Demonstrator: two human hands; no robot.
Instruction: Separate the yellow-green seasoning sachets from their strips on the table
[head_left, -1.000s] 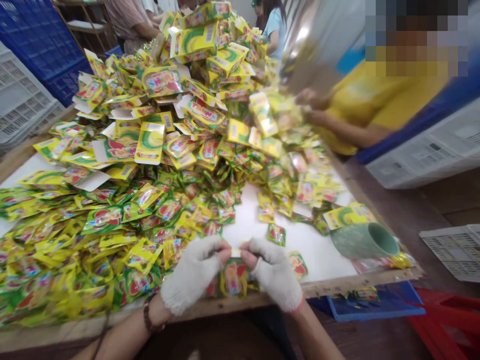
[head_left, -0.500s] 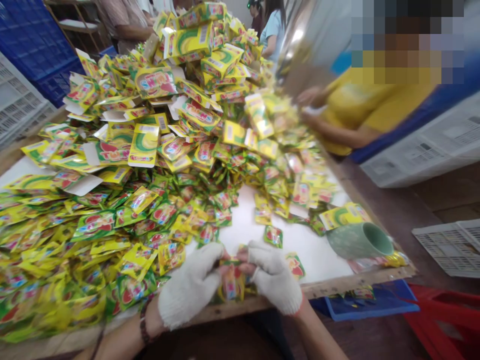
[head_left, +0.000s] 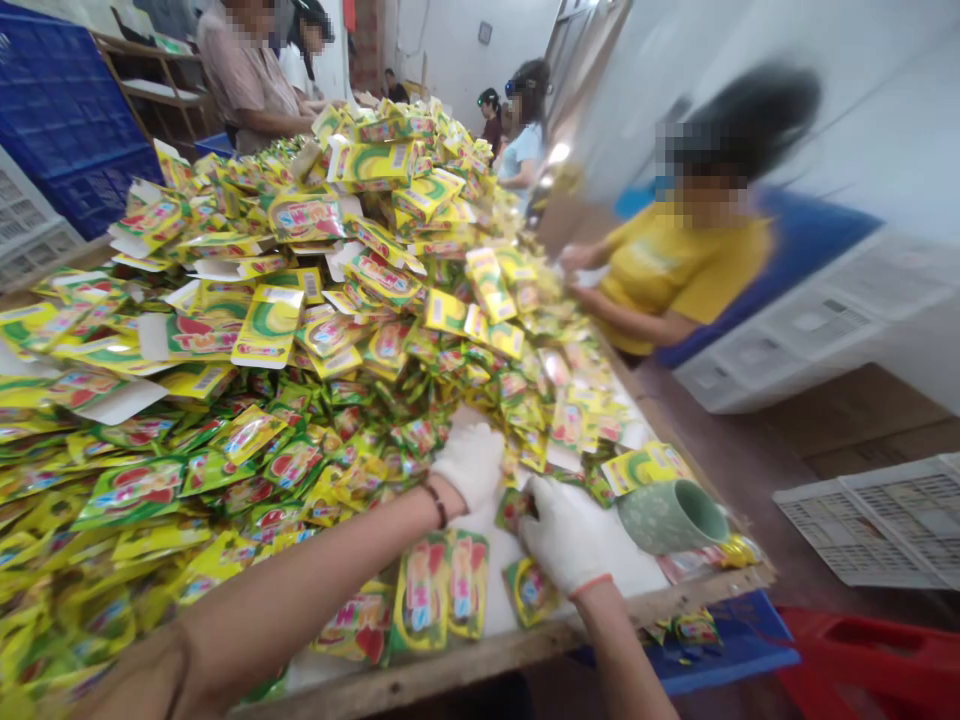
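Note:
My left hand point(head_left: 471, 465), in a white knit glove, is stretched forward at the near edge of the heap of yellow and green packets point(head_left: 292, 460). Its fingertips point away from me and are hidden. Closer to the right, my gloved right hand point(head_left: 564, 540) has its fingers curled on a small green and red packet point(head_left: 513, 510). Just below that hand lies another small packet point(head_left: 531, 590). Two yellow packets with fruit pictures point(head_left: 422, 592) lie side by side at the table's front.
Open-ended yellow cartons point(head_left: 268, 325) are piled on the heap. A green patterned cylinder point(head_left: 671, 515) lies on its side at the right corner. Below the wooden table edge point(head_left: 420, 672) is a blue tray point(head_left: 739, 640), beside a red stool point(head_left: 862, 660). A co-worker in yellow point(head_left: 660, 260) stands at the right side.
My hands were together over a packet at the front edge. Now they are apart: the left has gone forward to the heap, the right is on a small packet. The view has tilted up.

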